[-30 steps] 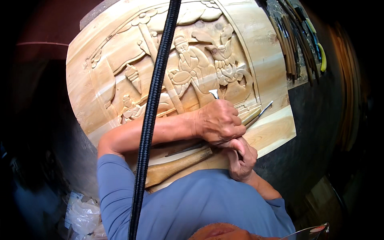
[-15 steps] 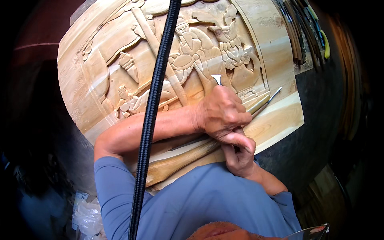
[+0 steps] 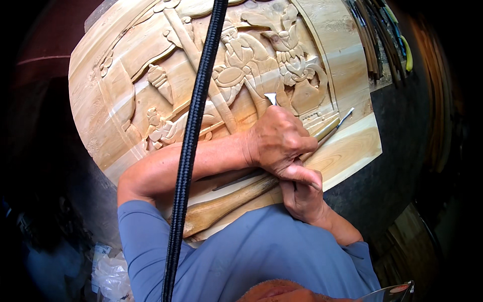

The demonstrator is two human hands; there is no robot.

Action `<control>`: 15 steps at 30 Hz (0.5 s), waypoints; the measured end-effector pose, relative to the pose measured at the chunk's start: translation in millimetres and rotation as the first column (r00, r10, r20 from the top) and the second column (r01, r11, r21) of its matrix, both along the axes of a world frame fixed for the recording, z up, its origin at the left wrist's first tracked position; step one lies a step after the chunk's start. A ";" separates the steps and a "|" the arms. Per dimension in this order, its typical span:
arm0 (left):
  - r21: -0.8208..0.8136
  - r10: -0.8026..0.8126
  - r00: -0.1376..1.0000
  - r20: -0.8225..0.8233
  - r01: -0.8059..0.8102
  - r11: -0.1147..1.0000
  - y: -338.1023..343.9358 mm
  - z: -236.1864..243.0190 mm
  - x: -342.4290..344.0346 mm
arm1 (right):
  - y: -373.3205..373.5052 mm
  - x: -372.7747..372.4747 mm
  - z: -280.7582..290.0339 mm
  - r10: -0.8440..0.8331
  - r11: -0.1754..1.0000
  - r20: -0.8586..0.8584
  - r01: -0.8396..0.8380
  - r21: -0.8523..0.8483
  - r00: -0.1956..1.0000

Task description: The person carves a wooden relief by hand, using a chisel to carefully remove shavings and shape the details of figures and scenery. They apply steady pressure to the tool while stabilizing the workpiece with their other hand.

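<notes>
A large pale wooden panel point(image 3: 347, 60) carved in relief lies before me, with a bearded robed figure point(image 3: 241, 58) near its middle. My left hand point(image 3: 282, 136) is closed in a fist around a chisel, whose flared bright blade point(image 3: 271, 98) sticks out past the knuckles onto the carving below the figure. Just below, my right hand point(image 3: 304, 194) is closed against the left one, at the chisel's rear end; the fingers hide most of the handle. Beside my left hand, another slim tool point(image 3: 344, 117) and a light round handle point(image 3: 326, 129) rest on the panel.
A thick wooden club point(image 3: 221, 209) lies along the near edge, with a thin dark tool point(image 3: 239, 179) beside it. Several carving tools point(image 3: 377, 40) are laid out at the far right. A black braided cable point(image 3: 193, 110) crosses the view. A plastic bag point(image 3: 113, 277) sits at lower left.
The chisel blade and both hands have shifted only very slightly. The right fingers have drawn a little closer under the left hand. Both grips stay closed.
</notes>
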State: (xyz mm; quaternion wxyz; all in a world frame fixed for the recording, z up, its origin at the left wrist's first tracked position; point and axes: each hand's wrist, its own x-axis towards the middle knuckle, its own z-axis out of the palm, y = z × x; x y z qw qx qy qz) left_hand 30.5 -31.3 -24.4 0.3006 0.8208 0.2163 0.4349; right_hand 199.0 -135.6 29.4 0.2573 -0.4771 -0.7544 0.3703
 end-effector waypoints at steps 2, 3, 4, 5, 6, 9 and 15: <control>0.009 0.004 1.000 0.004 -0.004 1.000 -0.3 0.3 0.6 | -1.2 -0.3 -1.5 -0.012 1.000 -0.017 0.013 0.007 1.000; 0.009 0.000 1.000 0.010 0.000 1.000 0.1 0.5 0.9 | -1.7 -0.3 -2.0 -0.018 1.000 -0.026 0.019 0.011 0.999; 0.008 -0.002 1.000 0.013 0.002 1.000 0.0 0.1 0.2 | -1.7 -0.3 -1.4 -0.014 1.000 -0.020 0.014 -0.001 1.000; 0.007 -0.004 1.000 0.015 0.004 1.000 -0.2 -0.5 -0.4 | -1.4 0.1 0.6 -0.009 1.000 -0.015 0.009 -0.014 1.000; 0.007 0.000 0.999 0.037 0.000 1.000 -0.6 -2.0 -0.5 | -1.4 0.2 1.3 -0.004 1.000 -0.010 0.004 -0.026 1.000; 0.007 -0.001 0.996 0.094 0.000 1.000 -0.3 -4.4 2.6 | -3.4 -0.5 1.4 -0.023 1.000 -0.044 0.022 -0.022 0.999; 0.012 0.009 0.996 0.084 -0.010 1.000 0.5 -4.9 2.6 | -1.1 -2.1 -5.2 -0.026 0.999 -0.027 0.027 0.036 0.999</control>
